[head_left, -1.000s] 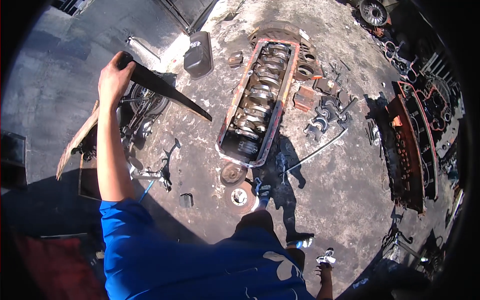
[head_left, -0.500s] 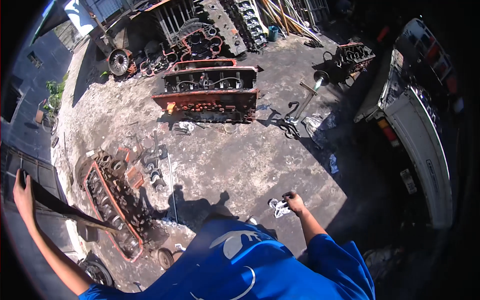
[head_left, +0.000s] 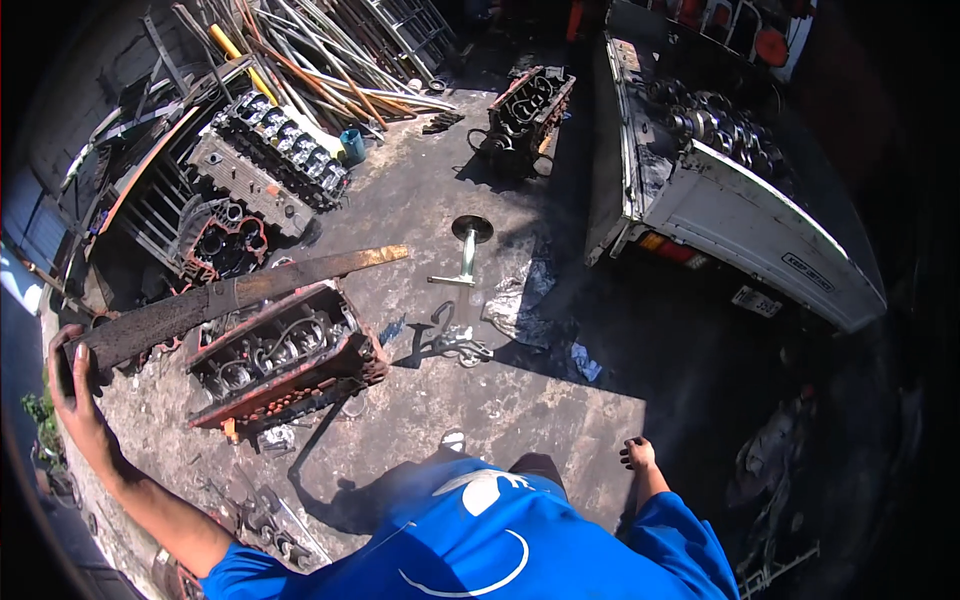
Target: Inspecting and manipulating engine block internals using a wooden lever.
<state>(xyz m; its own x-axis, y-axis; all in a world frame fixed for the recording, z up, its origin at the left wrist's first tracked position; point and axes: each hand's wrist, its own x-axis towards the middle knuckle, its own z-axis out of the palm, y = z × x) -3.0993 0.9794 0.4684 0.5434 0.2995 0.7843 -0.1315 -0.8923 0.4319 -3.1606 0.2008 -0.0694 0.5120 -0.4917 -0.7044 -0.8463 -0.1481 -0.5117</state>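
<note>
My left hand, raised at the far left, grips the end of a long dirty wooden plank. The plank slants up to the right and ends in a lighter brown tip. Below it in the picture, a red and black engine block sits on the ground, partly covered by the plank. My right hand hangs low on the right, its fingers loosely curled and slightly apart, with nothing visible in them.
A metal stand with a round top is ahead of me. Another engine block lies beyond it. A white truck bed carries crankshafts at right. Cylinder heads, an open engine housing and long poles crowd the far left.
My view has turned to the right and forward. The plank has swung from pointing down to the right to pointing up to the right. My right hand has opened and lowered.
</note>
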